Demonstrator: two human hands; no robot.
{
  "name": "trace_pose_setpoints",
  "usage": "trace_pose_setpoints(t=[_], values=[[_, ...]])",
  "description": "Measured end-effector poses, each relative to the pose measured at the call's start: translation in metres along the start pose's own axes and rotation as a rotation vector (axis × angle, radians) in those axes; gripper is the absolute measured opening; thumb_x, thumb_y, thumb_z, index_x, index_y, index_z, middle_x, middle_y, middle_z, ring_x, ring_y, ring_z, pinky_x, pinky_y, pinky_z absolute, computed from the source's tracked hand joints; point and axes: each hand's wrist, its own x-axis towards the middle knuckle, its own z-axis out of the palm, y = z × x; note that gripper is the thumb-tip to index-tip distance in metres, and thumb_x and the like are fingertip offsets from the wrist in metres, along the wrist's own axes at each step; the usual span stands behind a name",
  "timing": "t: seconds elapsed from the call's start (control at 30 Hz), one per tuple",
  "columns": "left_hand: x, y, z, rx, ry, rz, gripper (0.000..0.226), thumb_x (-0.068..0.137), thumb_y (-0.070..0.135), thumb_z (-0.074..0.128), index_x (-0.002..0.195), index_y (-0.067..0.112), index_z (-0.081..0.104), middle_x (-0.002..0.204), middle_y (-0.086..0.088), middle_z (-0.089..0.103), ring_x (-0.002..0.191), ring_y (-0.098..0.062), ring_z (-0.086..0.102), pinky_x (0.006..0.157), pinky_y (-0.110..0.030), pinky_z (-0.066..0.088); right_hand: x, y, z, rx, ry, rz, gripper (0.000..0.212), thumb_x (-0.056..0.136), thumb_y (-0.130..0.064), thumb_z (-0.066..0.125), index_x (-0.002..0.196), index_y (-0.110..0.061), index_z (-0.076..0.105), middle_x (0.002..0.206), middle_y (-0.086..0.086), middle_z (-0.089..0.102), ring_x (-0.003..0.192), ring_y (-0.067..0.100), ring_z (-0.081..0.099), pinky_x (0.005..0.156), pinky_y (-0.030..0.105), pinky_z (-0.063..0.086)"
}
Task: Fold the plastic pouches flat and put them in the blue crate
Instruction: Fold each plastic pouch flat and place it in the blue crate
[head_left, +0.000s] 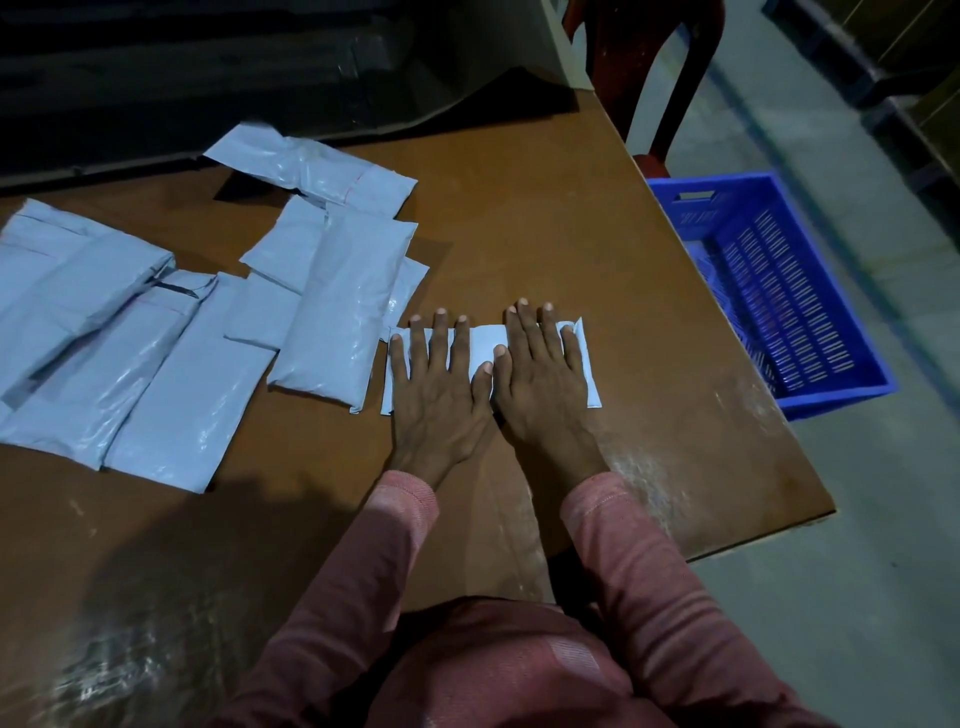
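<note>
Palms down and fingers straight, the left hand (436, 395) and right hand (540, 374) lie side by side pressing a small folded pouch (485, 340) flat near the middle of the brown counter (571, 234). More pale grey pouches (156, 338) lie overlapping from nine to eleven o'clock of it, the nearest just beside its left end. The blue crate (789, 301) stands on the floor at two o'clock, beyond the counter's edge.

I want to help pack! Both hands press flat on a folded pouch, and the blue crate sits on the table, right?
Nearly. The left hand and right hand do press flat on the folded pouch, but the blue crate sits on the floor beside the table; the head view shows it.
</note>
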Motion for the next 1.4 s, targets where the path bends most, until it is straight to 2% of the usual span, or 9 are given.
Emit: trace_pose_setpoints(t=[0.13, 0.27, 0.37, 0.5, 0.67, 0.83, 0.93, 1.17, 1.4], values=[[-0.005, -0.005, -0.005, -0.040, 0.025, 0.043, 0.069, 0.106, 0.055, 0.001, 0.165, 0.022, 0.014, 0.172, -0.010, 0.006, 0.159, -0.033, 0.001, 0.125, -0.060, 0.007, 0.000, 0.006, -0.008, 0.084, -0.054, -0.069, 0.055, 0.109, -0.035, 0.024, 0.160, -0.014, 0.023, 0.169, 0.001, 0.016, 0.157, 0.018, 0.000, 0.126, 0.049, 0.008], [-0.025, -0.007, -0.012, -0.133, 0.070, 0.113, 0.061, 0.109, 0.044, 0.022, 0.163, 0.015, 0.024, 0.172, -0.010, 0.012, 0.159, -0.028, 0.005, 0.129, -0.053, 0.006, -0.019, 0.015, -0.029, 0.310, -0.078, -0.171, 0.054, 0.110, -0.033, 0.032, 0.161, -0.015, 0.022, 0.169, -0.002, 0.015, 0.156, 0.011, -0.003, 0.127, 0.040, 0.010], [-0.039, -0.007, -0.010, -0.206, 0.059, 0.136, 0.059, 0.109, 0.039, 0.032, 0.162, 0.012, 0.027, 0.171, -0.009, 0.017, 0.159, -0.025, 0.007, 0.130, -0.046, 0.006, -0.044, 0.015, -0.031, 0.295, -0.066, -0.105, 0.054, 0.110, -0.032, 0.032, 0.161, -0.015, 0.022, 0.169, -0.002, 0.015, 0.156, 0.012, -0.003, 0.128, 0.037, 0.010], [-0.043, -0.005, -0.006, -0.137, 0.028, 0.136, 0.063, 0.109, 0.041, 0.025, 0.164, 0.012, 0.015, 0.172, -0.007, 0.008, 0.160, -0.024, 0.000, 0.129, -0.048, 0.006, -0.053, 0.012, -0.022, 0.211, -0.045, -0.076, 0.055, 0.109, -0.030, 0.034, 0.161, -0.016, 0.021, 0.169, -0.002, 0.013, 0.157, 0.015, -0.003, 0.127, 0.036, 0.007], [-0.025, -0.005, -0.022, -0.225, 0.043, 0.101, 0.060, 0.108, 0.042, 0.022, 0.160, 0.013, 0.031, 0.169, -0.009, 0.024, 0.158, -0.026, 0.013, 0.129, -0.050, 0.010, -0.023, 0.009, -0.032, 0.275, 0.032, -0.049, 0.051, 0.105, -0.022, 0.048, 0.152, -0.003, 0.041, 0.160, 0.014, 0.037, 0.152, 0.030, 0.025, 0.124, 0.044, 0.024], [0.029, -0.003, -0.022, -0.143, 0.082, 0.075, 0.065, 0.107, 0.049, 0.016, 0.159, 0.014, 0.034, 0.168, -0.009, 0.027, 0.157, -0.029, 0.020, 0.128, -0.050, 0.011, 0.033, 0.006, -0.022, 0.223, 0.128, -0.106, 0.048, 0.100, -0.022, 0.041, 0.139, 0.003, 0.055, 0.144, 0.019, 0.056, 0.142, 0.038, 0.044, 0.122, 0.046, 0.026], [0.039, -0.006, -0.005, -0.049, 0.053, 0.065, 0.065, 0.108, 0.051, 0.018, 0.162, 0.016, 0.029, 0.170, -0.010, 0.021, 0.158, -0.029, 0.014, 0.129, -0.049, 0.005, 0.039, 0.005, -0.005, 0.160, 0.118, -0.106, 0.050, 0.103, -0.026, 0.040, 0.144, 0.001, 0.050, 0.151, 0.018, 0.049, 0.147, 0.036, 0.035, 0.123, 0.047, 0.023], [0.038, -0.006, 0.003, -0.011, 0.072, 0.074, 0.063, 0.109, 0.050, 0.018, 0.165, 0.019, 0.016, 0.172, -0.009, 0.007, 0.159, -0.028, 0.001, 0.127, -0.054, 0.005, 0.036, 0.002, 0.006, -0.019, 0.046, -0.026, 0.058, 0.106, -0.035, 0.026, 0.156, -0.007, 0.033, 0.166, 0.009, 0.025, 0.156, 0.025, 0.010, 0.125, 0.048, 0.013], [0.039, -0.005, 0.002, -0.001, 0.048, 0.074, 0.064, 0.109, 0.051, 0.016, 0.165, 0.022, 0.010, 0.173, -0.007, 0.000, 0.159, -0.028, -0.004, 0.126, -0.057, 0.002, 0.038, -0.001, 0.003, -0.019, -0.007, -0.010, 0.061, 0.105, -0.037, 0.022, 0.159, -0.010, 0.024, 0.169, 0.006, 0.016, 0.157, 0.023, 0.003, 0.125, 0.049, 0.011]])
